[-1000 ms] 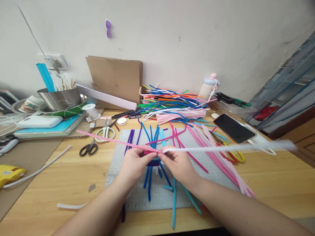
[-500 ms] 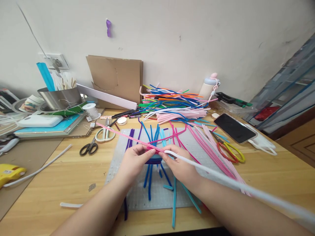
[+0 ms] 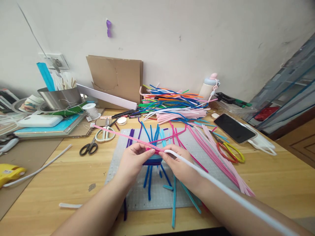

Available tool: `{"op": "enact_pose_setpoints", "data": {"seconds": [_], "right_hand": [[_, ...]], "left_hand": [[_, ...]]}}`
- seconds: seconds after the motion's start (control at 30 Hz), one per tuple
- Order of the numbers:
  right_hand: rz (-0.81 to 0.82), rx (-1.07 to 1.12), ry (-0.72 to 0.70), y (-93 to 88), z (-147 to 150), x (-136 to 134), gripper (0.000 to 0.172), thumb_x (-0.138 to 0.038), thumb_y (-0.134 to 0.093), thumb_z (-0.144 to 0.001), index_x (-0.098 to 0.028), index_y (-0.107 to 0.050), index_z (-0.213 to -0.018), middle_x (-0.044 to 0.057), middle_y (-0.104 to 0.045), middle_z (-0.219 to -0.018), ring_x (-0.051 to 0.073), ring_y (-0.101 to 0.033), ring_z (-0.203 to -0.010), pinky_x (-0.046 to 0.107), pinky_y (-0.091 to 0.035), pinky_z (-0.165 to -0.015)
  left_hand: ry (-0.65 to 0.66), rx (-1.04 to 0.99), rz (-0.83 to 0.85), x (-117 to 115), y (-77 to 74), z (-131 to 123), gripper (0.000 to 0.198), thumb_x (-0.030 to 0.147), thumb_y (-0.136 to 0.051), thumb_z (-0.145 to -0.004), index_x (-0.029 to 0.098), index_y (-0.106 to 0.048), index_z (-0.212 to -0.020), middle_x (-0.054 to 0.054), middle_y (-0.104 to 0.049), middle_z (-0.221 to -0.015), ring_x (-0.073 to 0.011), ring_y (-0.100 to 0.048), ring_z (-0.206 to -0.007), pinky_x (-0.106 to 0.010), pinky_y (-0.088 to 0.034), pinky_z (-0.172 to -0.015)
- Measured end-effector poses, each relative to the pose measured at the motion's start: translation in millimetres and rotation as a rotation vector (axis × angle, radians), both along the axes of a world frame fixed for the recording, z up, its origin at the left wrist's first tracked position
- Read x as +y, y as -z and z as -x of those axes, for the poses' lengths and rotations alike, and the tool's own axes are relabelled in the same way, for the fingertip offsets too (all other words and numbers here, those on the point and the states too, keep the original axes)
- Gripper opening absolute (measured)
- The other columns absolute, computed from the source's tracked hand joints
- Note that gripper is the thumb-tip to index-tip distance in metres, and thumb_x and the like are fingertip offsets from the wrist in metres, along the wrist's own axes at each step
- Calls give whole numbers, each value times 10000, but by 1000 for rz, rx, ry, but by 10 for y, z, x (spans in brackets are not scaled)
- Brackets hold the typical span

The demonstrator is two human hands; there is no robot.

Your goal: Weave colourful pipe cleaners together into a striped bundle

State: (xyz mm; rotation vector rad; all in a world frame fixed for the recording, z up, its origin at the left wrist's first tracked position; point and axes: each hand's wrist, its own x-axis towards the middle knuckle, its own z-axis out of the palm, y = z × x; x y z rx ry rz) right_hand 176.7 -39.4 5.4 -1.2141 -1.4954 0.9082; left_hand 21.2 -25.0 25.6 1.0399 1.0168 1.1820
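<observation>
Both my hands meet over a grey cutting mat (image 3: 115, 164). My left hand (image 3: 134, 162) pinches a woven bundle of blue and purple pipe cleaners (image 3: 152, 161) where a pink pipe cleaner (image 3: 115, 133) joins it; the pink one slants up to the left. My right hand (image 3: 178, 164) is closed on a white pipe cleaner (image 3: 221, 188), whose hooked end sits at my fingertips and whose length trails along my right forearm toward the bottom right. Blue spokes (image 3: 173, 203) fan out from the bundle toward me.
A heap of coloured pipe cleaners (image 3: 172, 105) lies at the back, pink ones (image 3: 216, 150) to the right. Two scissors (image 3: 92, 146), a phone (image 3: 233, 127), red-yellow scissors (image 3: 231, 152), a bottle (image 3: 209, 86), cardboard (image 3: 115, 78), a metal pot (image 3: 60, 98) and a yellow glue gun (image 3: 10, 172) surround the mat.
The white pipe cleaner swung from pointing right across the table to trailing down along my right forearm. The pink one's far end shifted rightward and back. Both hands stayed at the bundle.
</observation>
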Motion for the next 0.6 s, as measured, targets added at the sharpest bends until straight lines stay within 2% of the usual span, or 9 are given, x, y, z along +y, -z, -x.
{"op": "enact_pose_setpoints", "data": {"seconds": [0.17,0.33,0.5,0.6], "right_hand": [[-56,29,-25,27,-16,22,191,-358,-563,-810,-181,-590,-743,11,-596,-688,141,-533,-638,241,-419,-592],[-19,27,0,13,-19,40,197,-362,-583,-792,-180,-600,-716,0,-570,-638,134,-511,-598,238,-397,-551],[28,167,-81,-25,11,39,195,-374,-580,-782,-181,-603,-764,19,-608,-743,159,-576,-715,271,-460,-666],[54,101,-105,-41,0,35,214,-386,-556,-803,-183,-624,-812,27,-635,-775,169,-588,-753,284,-461,-698]], "left_hand": [[-6,-3,9,5,-8,6,163,242,-763,-611,140,-655,-678,-2,-682,-673,-118,-606,-650,-238,-462,-684],[3,-4,14,21,0,18,179,271,-761,-611,144,-648,-664,-5,-689,-679,-124,-608,-637,-243,-467,-669],[1,43,-17,26,-2,28,177,281,-757,-612,144,-657,-665,-21,-698,-686,-146,-617,-659,-261,-467,-675],[53,75,-20,13,-11,22,180,280,-756,-616,137,-671,-683,-35,-702,-714,-151,-620,-688,-267,-465,-714]]}}
